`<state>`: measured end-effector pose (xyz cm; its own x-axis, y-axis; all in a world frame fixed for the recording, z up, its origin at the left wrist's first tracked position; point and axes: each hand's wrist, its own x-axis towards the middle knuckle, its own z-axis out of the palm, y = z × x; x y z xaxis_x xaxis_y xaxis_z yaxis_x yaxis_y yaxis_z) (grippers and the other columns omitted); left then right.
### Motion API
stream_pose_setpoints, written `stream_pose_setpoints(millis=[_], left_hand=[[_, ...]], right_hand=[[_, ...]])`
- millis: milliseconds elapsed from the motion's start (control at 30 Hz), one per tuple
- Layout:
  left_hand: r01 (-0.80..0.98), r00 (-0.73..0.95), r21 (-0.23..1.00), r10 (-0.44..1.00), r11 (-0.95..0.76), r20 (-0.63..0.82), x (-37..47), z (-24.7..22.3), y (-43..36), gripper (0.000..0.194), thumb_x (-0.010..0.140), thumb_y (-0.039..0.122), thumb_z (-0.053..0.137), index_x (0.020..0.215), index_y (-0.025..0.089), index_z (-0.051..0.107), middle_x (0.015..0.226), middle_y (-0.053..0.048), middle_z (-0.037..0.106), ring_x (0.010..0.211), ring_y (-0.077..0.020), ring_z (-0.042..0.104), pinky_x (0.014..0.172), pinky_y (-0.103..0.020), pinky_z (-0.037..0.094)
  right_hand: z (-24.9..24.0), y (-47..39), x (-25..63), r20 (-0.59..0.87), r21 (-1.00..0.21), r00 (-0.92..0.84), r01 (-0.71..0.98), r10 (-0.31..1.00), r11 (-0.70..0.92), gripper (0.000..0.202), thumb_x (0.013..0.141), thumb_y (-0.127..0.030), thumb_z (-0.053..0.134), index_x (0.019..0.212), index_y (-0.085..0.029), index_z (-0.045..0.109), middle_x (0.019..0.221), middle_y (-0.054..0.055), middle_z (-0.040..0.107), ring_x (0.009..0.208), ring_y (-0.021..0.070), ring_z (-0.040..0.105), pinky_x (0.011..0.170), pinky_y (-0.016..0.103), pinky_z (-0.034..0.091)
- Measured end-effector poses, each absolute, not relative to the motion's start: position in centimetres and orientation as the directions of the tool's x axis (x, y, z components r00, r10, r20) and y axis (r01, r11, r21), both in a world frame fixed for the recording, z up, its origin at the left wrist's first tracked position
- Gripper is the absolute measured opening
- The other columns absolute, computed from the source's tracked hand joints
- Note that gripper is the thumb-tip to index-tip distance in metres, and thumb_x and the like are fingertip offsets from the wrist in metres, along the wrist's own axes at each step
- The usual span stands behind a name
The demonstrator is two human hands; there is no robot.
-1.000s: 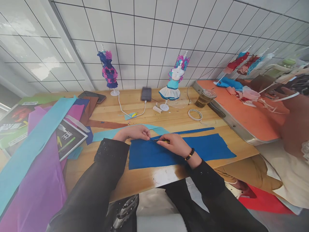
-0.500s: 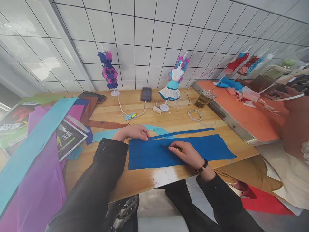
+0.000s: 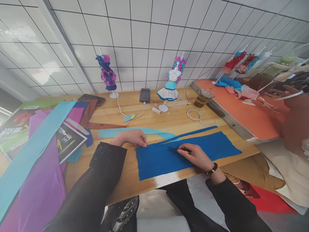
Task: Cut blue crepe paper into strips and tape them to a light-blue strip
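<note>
A rectangular sheet of blue crepe-like material (image 3: pixel 156 161) lies slanted on the wooden table in front of me. My left hand (image 3: pixel 137 138) pinches its upper left corner between thumb and fingers. A narrow blue strip (image 3: pixel 195 131) runs along the sheet's far edge, with a gap between them toward the right. My right hand (image 3: pixel 196 156) is closed over the sheet around what looks like small scissors (image 3: pixel 187 151) with yellow on the handle. Their thin dark tips point left over the blue sheet; the fingers hide most of the handles.
Behind the sheet lies a light blue strip (image 3: pixel 125 131). Farther back are two dressed doll stands, a roll of tape (image 3: pixel 193 115), a lidded cup (image 3: pixel 204 98) and a cabled device (image 3: pixel 145 95). Coloured sheets (image 3: pixel 43 167) cover the left. A person sits right, beside an orange surface (image 3: pixel 231 109).
The blue sheet has shifted slightly right and turned, its near left corner coming closer to me. My right hand moved right with the scissors. The left hand has moved slightly down.
</note>
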<state>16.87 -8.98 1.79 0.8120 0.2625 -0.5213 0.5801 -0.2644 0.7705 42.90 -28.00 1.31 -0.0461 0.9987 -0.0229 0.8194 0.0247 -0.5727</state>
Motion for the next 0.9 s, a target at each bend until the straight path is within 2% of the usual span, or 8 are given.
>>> stream_pose_setpoints(millis=[133,267,433,567,733,900], left_hand=[[0.561,0.824,0.747,0.334,-0.358,-0.458,16.5,1.7,-9.8,0.024,0.066,0.038,0.059,0.080,0.020,0.067,0.069,0.000,0.065,0.063,-0.0135,0.056,0.058,-0.022,0.043],[0.509,0.846,0.786,0.370,-0.349,-0.383,16.1,1.5,-10.5,0.020,0.069,0.034,0.056,0.079,0.019,0.066,0.075,0.000,0.065,0.069,-0.0127,0.055,0.061,-0.021,0.040],[0.439,0.868,0.860,0.368,-0.258,-0.333,15.4,0.8,-10.6,0.022,0.073,0.035,0.055,0.081,0.017,0.064,0.073,0.001,0.062,0.065,-0.0108,0.051,0.059,-0.021,0.038],[0.418,0.870,0.884,0.374,-0.211,-0.322,15.2,0.7,-10.4,0.029,0.074,0.041,0.056,0.084,0.016,0.066,0.080,-0.002,0.065,0.073,-0.0128,0.054,0.068,-0.023,0.041],[0.423,0.857,0.905,0.339,-0.039,-0.387,15.1,1.2,-10.5,0.039,0.074,0.050,0.055,0.087,0.015,0.066,0.088,-0.007,0.067,0.077,-0.0163,0.060,0.071,-0.027,0.046],[0.487,0.835,0.852,0.389,-0.194,-0.389,15.2,1.7,-10.9,0.044,0.062,0.052,0.065,0.093,0.020,0.066,0.088,-0.003,0.068,0.082,-0.0177,0.061,0.072,-0.025,0.044]], right_hand=[[1.9,-27.9,42.4,-0.003,-0.584,-0.045,0.811,0.999,0.035,0.030,0.085,-0.044,0.044,0.086,-0.021,0.063,0.085,0.005,0.066,0.074,0.0172,0.060,0.064,0.028,0.044],[2.8,-27.3,41.1,0.007,-0.556,-0.095,0.827,0.995,0.083,0.031,0.086,-0.045,0.043,0.087,-0.021,0.063,0.085,0.005,0.066,0.074,0.0167,0.059,0.062,0.027,0.043],[3.1,-26.0,39.6,-0.022,-0.493,-0.160,0.861,0.987,0.129,0.033,0.086,-0.046,0.042,0.087,-0.022,0.064,0.084,0.004,0.067,0.074,0.0167,0.060,0.062,0.027,0.041],[3.1,-25.5,39.0,-0.004,-0.501,-0.182,0.851,0.983,0.155,0.033,0.086,-0.046,0.042,0.086,-0.021,0.064,0.083,0.004,0.067,0.073,0.0163,0.060,0.064,0.027,0.041],[3.2,-25.5,38.6,-0.020,-0.535,-0.184,0.832,0.983,0.145,0.032,0.087,-0.045,0.041,0.086,-0.021,0.063,0.083,0.003,0.066,0.072,0.0147,0.058,0.061,0.025,0.040],[2.8,-25.6,38.5,-0.044,-0.551,-0.171,0.826,0.984,0.119,0.031,0.086,-0.045,0.043,0.086,-0.022,0.063,0.083,0.002,0.066,0.074,0.0152,0.058,0.064,0.026,0.040]])
